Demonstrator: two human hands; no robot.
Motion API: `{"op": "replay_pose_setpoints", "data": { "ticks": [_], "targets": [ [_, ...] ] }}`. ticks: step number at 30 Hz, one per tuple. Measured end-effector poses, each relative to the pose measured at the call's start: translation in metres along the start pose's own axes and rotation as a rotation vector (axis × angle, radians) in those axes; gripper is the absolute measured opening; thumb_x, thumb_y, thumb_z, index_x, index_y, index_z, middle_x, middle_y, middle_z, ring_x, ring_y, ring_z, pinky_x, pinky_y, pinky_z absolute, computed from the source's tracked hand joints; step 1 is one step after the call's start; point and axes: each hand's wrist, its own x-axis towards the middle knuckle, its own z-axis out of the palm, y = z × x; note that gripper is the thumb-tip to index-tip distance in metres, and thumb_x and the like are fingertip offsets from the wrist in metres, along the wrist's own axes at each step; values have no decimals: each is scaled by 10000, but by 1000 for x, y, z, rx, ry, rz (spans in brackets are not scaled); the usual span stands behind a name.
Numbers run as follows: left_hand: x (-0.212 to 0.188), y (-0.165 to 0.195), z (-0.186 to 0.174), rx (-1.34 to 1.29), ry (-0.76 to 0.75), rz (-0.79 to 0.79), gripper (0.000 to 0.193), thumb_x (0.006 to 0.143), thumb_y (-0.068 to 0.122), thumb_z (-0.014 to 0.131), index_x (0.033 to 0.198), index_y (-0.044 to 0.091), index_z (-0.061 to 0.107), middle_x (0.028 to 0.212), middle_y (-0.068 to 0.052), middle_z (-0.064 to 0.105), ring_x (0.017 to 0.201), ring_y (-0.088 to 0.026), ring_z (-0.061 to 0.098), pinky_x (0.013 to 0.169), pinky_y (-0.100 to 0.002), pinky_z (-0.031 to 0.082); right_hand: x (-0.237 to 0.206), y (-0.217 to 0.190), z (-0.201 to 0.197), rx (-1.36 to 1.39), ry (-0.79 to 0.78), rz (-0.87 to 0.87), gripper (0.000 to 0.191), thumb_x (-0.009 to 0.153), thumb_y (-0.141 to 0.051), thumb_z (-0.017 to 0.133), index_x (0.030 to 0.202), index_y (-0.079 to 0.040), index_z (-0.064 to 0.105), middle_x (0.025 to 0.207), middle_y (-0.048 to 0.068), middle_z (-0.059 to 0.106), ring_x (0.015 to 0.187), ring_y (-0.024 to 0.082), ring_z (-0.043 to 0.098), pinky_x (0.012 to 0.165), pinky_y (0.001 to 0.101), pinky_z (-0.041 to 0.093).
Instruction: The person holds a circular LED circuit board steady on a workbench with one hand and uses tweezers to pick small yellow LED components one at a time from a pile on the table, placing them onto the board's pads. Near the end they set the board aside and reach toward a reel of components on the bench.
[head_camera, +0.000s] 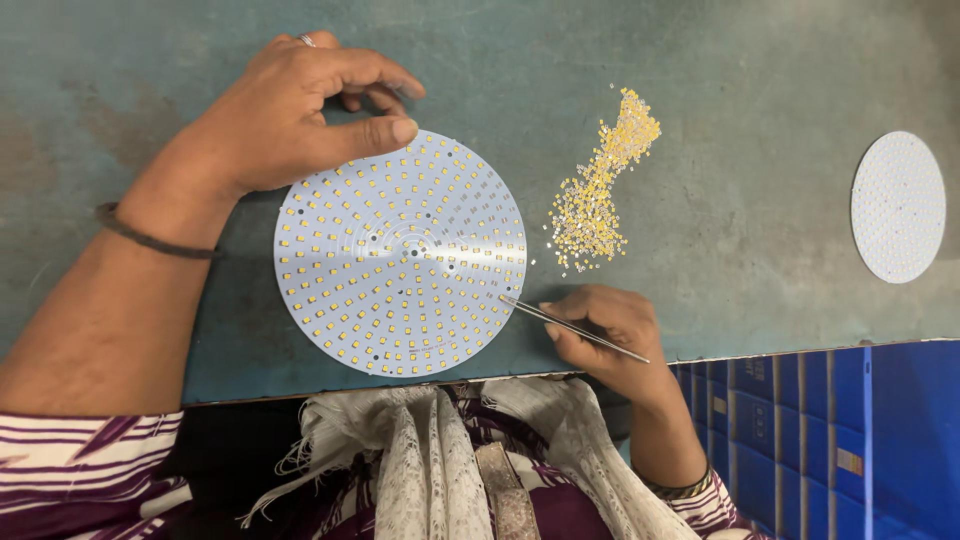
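Scarf: white lace scarf (440, 470), bottom centre.
Right hand: right hand (610, 335), fingers pinched on tweezers (572, 327), tip at disc's right edge.
Disc: round white LED board (400, 255), centre frame.
Left hand: left hand (300, 110), upper left, fingers loosely curled, thumb pressing disc's top rim.
Chips: yellow chip pile (600, 190), right of disc.

Worn teal tabletop (760, 120) — blue crates (830, 440) beside it.

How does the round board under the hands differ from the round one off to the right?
The near board looks larger and shows yellow chips in rings; the far board looks smaller and plain pale. The left hand rests on the near one, tweezers touching its edge; the far lies untouched. Both are round, flat.
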Motion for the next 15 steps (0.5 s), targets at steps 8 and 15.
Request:
{"op": "replay_pose_setpoints", "data": {
  "ticks": [8,15],
  "targets": [
    [3,-2,-1,-44,-28,-17,470,967,464,731,1210,63,736,987,-103,765,935,-208,726,847,-347,567,-7,9,0,101,40,80,145,872,-122,785,904,-14,695,859,64,747,688,116,649,615,252,499],
    [4,6,-5,-492,-57,-62,320,1079,309,708,1260,48,669,1092,-35,740,1022,-140,711,906,-300,569,-13,21,5,274,154,227,117,929,-81,750,991,7,704,899,17,718,771,42,590,674,213,456]
  ]
}}
